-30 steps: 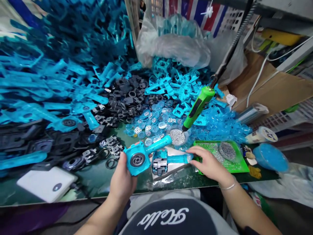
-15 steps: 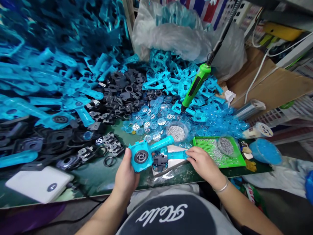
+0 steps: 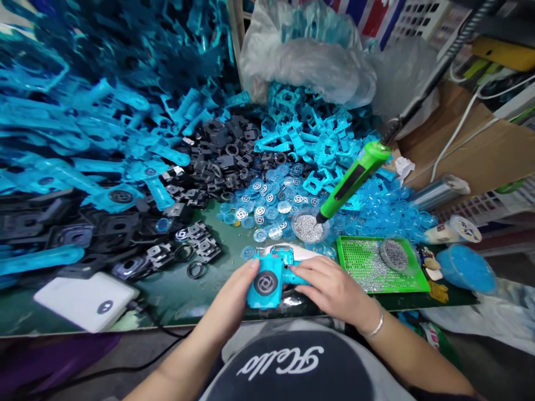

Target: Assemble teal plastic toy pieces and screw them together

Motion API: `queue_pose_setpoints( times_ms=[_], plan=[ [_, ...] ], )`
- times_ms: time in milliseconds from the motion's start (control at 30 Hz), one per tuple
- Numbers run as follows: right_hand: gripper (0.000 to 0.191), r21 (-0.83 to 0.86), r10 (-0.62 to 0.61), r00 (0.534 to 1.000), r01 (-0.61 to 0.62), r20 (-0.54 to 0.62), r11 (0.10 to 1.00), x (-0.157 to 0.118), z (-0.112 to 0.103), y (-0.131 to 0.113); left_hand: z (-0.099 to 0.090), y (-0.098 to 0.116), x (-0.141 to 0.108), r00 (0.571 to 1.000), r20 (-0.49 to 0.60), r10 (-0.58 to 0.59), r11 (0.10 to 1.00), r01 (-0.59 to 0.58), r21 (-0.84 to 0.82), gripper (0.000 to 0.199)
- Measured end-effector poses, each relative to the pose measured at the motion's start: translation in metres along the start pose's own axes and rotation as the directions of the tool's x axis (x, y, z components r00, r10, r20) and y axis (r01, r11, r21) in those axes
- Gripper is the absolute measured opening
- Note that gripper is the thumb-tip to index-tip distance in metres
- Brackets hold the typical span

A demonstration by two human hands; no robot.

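Note:
My left hand (image 3: 234, 298) is closed around the square end of a blue plastic housing (image 3: 254, 295), which bears a dark round disc (image 3: 266, 283) with a pale swirl. On its right, the fingers of my right hand (image 3: 330, 287) are bent over the housing's handle-like part and partly cover it. Another blue piece (image 3: 281, 255) shows behind the housing, close against it; whether the two are joined I cannot tell. Under and behind the parts lies a white block (image 3: 307, 252), mostly hidden.
A green electric screwdriver (image 3: 353, 181) hangs with its tip at a bowl of small metal screws (image 3: 308, 228). To the right lies a green tray (image 3: 343, 262) of screws. Blue housings (image 3: 117, 145), black parts (image 3: 225, 150) and clear blue discs (image 3: 271, 211) are heaped behind. A white power bank (image 3: 83, 303) lies left.
The housing in my left hand has turned and come lower, its handle swinging rightward. My right hand has moved left from the other blue piece's end onto the housing. The view has shifted slightly.

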State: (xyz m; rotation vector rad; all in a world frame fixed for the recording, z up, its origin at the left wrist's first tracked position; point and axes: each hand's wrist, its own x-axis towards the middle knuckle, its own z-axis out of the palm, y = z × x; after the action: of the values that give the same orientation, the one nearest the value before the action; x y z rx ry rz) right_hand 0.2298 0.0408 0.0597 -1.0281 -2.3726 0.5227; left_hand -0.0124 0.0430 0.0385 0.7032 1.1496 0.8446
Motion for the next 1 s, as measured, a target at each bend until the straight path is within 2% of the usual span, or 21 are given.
queue_pose_setpoints(
  times_ms=[100, 200, 367, 533, 600, 667, 700, 767, 833, 867, 933, 1000],
  plan=[
    [0.028, 0.023, 0.129, 0.992, -0.128, -0.013, 0.991, -0.005, 0.007, 0.018, -0.009, 0.0, 0.0, 0.965, -0.117, 0.236, 0.936, -0.193, 0.294, 0.047],
    [0.028, 0.076, 0.205, 0.978, -0.206, 0.023, 0.976, -0.009, 0.012, 0.037, -0.013, 0.0, 0.006, 0.915, -0.196, 0.353, 0.867, -0.242, 0.435, 0.033],
    [0.028, 0.102, 0.256, 0.965, -0.26, 0.05, 0.96, -0.009, 0.02, 0.041, -0.004, -0.006, 0.018, 0.924, -0.145, 0.355, 0.867, -0.267, 0.422, 0.023],
    [0.028, 0.093, 0.298, 0.951, -0.306, 0.087, 0.948, -0.012, 0.024, 0.039, 0.003, -0.019, 0.025, 0.922, -0.11, 0.371, 0.846, -0.287, 0.449, 0.029],
    [0.029, 0.044, 0.302, 0.949, -0.306, 0.088, 0.951, -0.014, 0.024, 0.038, 0.003, -0.023, 0.028, 0.923, -0.099, 0.372, 0.836, -0.286, 0.469, 0.031],
    [0.031, -0.055, 0.279, 0.957, -0.275, 0.083, 0.96, -0.014, 0.022, 0.037, 0.003, -0.024, 0.031, 0.907, -0.09, 0.412, 0.792, -0.308, 0.528, 0.031],
    [0.032, -0.113, 0.258, 0.962, -0.248, 0.088, 0.962, -0.013, 0.019, 0.036, 0.004, -0.023, 0.033, 0.884, -0.08, 0.46, 0.748, -0.338, 0.571, 0.032],
    [0.032, -0.187, 0.209, 0.969, -0.183, 0.131, 0.965, -0.006, 0.014, 0.037, 0.01, -0.019, 0.037, 0.811, -0.017, 0.585, 0.615, -0.429, 0.661, 0.038],
    [0.025, -0.185, 0.183, 0.965, -0.148, 0.188, 0.972, 0.005, 0.011, 0.042, 0.02, -0.014, 0.044, 0.749, 0.122, 0.651, 0.45, -0.51, 0.733, 0.046],
    [0.025, -0.196, 0.188, 0.962, -0.149, 0.197, 0.969, 0.01, 0.013, 0.046, 0.025, -0.013, 0.047, 0.745, 0.202, 0.635, 0.375, -0.527, 0.763, 0.048],
    [0.032, -0.278, 0.217, 0.96, -0.163, 0.175, 0.947, 0.02, 0.02, 0.052, 0.035, -0.012, 0.054, 0.782, 0.325, 0.532, 0.24, -0.507, 0.828, 0.05],
    [0.032, -0.383, 0.238, 0.96, -0.166, 0.147, 0.909, 0.026, 0.028, 0.056, 0.041, -0.012, 0.059, 0.817, 0.37, 0.443, 0.131, -0.467, 0.874, 0.05]
  ],
)
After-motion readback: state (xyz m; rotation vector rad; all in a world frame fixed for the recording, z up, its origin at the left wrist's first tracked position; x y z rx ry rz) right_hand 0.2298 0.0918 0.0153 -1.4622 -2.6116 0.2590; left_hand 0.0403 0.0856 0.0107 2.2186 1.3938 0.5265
